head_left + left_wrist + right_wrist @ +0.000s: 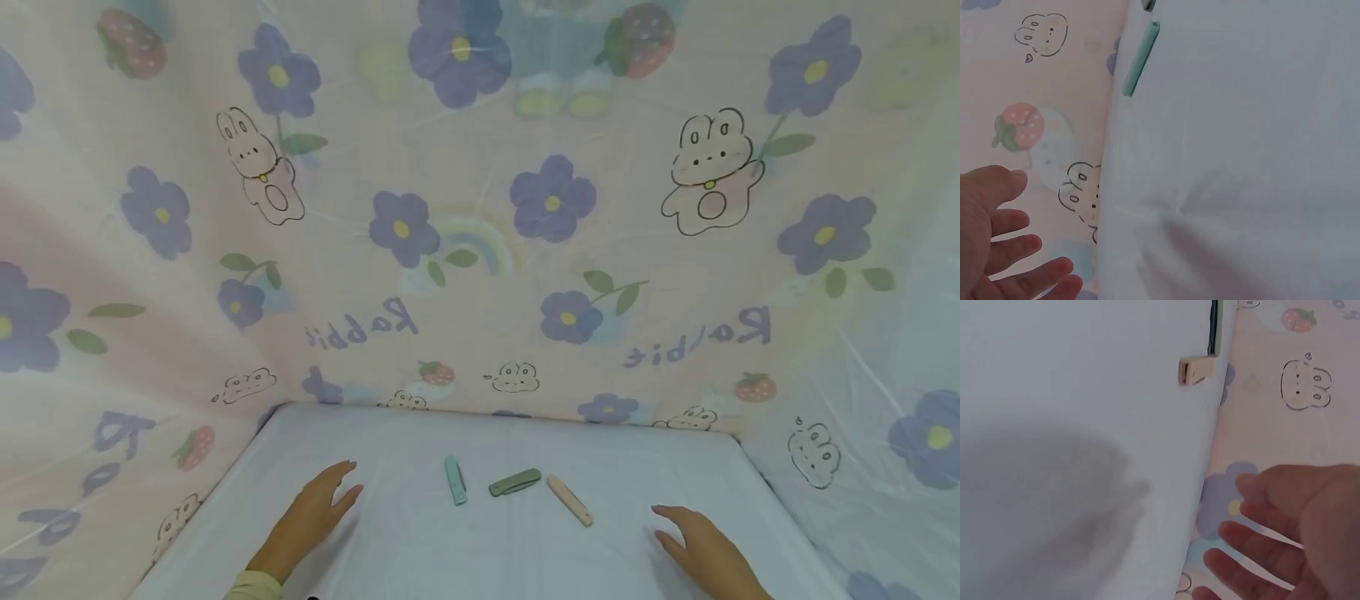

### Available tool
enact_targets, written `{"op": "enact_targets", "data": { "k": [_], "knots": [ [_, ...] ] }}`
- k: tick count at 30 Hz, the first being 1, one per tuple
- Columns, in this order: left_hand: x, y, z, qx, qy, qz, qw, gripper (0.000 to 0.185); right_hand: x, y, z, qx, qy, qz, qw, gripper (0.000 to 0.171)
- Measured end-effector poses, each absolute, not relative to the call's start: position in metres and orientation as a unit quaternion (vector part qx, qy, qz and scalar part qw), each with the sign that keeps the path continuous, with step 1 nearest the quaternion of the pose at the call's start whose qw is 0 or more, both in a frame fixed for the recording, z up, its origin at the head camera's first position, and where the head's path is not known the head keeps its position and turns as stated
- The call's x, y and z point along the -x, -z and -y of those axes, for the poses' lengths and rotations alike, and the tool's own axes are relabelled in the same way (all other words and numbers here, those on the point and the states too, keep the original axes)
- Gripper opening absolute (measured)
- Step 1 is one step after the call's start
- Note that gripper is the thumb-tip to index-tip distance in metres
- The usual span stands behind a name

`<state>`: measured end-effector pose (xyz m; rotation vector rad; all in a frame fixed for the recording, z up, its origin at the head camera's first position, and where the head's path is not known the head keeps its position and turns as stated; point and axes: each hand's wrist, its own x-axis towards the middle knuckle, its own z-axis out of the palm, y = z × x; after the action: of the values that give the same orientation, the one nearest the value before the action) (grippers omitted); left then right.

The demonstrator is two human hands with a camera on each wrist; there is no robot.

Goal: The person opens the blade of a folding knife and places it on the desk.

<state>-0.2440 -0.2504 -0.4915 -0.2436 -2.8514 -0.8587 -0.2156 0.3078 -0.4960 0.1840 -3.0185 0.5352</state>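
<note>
Three slim folded clips in a row on the white worktop point(420, 550), midway between both hands. Teal clip point(455, 480): long axis near upright, pointing away. Green clip point(514, 482): near crosswise, right end raised. Beige clip point(570, 501): diagonal, slanting towards the right hand point(701, 546). Left hand point(315, 508): flat, fingers spread, empty. Right hand likewise, empty.

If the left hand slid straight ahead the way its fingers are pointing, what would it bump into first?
Probably nothing on the white sheet. The left hand points up and slightly right, toward the rabbit-print curtain. The mint green stick lies off to its right, likely outside that line, though depth is hard to judge.
</note>
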Motion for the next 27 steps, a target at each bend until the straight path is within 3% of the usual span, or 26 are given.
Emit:
{"op": "enact_targets", "data": {
  "k": [9, 27],
  "knots": [
    [0.258, 0.486, 0.228, 0.065, 0.326, 0.940, 0.077, 0.051, 0.230, 0.492, -0.278, -0.103, -0.227, 0.966, 0.074, 0.031],
    [0.296, 0.511, 0.194, 0.075, 0.470, 0.879, 0.030, 0.041, 0.263, 0.493, -0.208, -0.135, -0.336, 0.931, 0.042, 0.023]
  ]
}}
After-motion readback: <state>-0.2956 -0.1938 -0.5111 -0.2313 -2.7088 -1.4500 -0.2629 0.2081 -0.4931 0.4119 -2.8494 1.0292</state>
